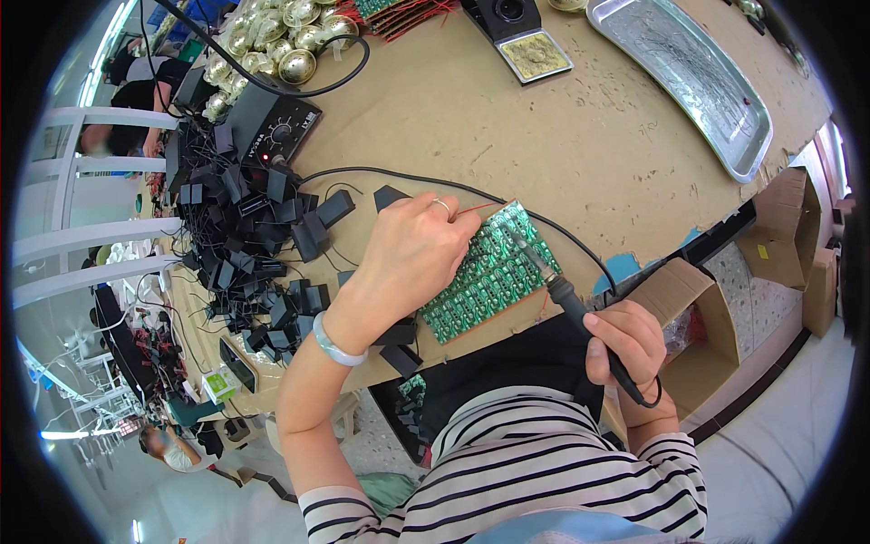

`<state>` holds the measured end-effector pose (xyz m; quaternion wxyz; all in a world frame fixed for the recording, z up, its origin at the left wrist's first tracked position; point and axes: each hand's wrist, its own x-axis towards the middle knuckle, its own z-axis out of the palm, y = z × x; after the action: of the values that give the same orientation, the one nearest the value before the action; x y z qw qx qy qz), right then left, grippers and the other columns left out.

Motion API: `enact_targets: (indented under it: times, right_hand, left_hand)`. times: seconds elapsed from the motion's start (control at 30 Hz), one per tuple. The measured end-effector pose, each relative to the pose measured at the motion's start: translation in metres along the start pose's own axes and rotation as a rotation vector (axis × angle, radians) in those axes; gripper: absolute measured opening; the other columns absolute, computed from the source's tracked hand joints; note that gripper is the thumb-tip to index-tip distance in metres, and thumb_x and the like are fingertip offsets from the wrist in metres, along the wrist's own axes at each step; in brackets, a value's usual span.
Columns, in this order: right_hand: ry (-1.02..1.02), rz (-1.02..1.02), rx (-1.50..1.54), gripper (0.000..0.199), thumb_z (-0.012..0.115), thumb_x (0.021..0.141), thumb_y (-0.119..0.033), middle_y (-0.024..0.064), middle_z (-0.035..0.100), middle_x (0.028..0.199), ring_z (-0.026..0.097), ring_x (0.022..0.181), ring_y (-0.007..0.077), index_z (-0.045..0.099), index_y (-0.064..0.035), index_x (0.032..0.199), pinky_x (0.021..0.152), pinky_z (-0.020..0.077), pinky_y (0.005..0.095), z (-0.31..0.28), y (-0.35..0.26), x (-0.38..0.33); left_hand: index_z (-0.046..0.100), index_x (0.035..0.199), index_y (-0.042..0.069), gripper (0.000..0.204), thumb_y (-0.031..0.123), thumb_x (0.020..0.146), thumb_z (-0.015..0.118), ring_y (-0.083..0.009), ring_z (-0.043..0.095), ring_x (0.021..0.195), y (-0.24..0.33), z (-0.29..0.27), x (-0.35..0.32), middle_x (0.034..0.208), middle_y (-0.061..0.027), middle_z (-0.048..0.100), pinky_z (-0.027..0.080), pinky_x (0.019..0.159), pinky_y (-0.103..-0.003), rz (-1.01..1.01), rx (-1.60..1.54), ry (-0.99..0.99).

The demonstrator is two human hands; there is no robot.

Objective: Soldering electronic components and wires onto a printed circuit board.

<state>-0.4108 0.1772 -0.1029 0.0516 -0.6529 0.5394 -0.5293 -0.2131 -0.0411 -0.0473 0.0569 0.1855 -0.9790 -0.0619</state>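
Observation:
A green panel of small circuit boards lies on the brown worktop near its front edge. My left hand, with a ring and a pale bangle at the wrist, rests on the panel's left side and pinches a thin red wire at the top edge. My right hand grips the black handle of a soldering iron, whose metal tip touches the panel's upper right part. The iron's black cord curves back across the table.
A heap of small black adapter blocks with cords lies to the left. Behind it stand a black soldering station, shiny brass bells, an iron stand with sponge and a metal tray. Open cardboard boxes sit at right.

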Motion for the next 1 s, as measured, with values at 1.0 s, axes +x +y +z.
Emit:
enact_targets:
  times: [1.0]
  right_hand:
    - [0.047, 0.023, -0.022, 0.031, 0.067, 0.074, 0.002, 0.0104, 0.069, 0.084, 0.066, 0.063, 0.0237, 0.072, 0.0009, 0.104, 0.056, 0.0537, 0.0326, -0.015, -0.007, -0.003]
  left_hand:
    - [0.070, 0.106, 0.008, 0.019, 0.019, 0.091, 0.074, -0.0308, 0.065, 0.086, -0.001, -0.028, 0.004, 0.091, -0.0098, 0.065, 0.054, 0.074, -0.041, -0.104, -0.014, 0.006]
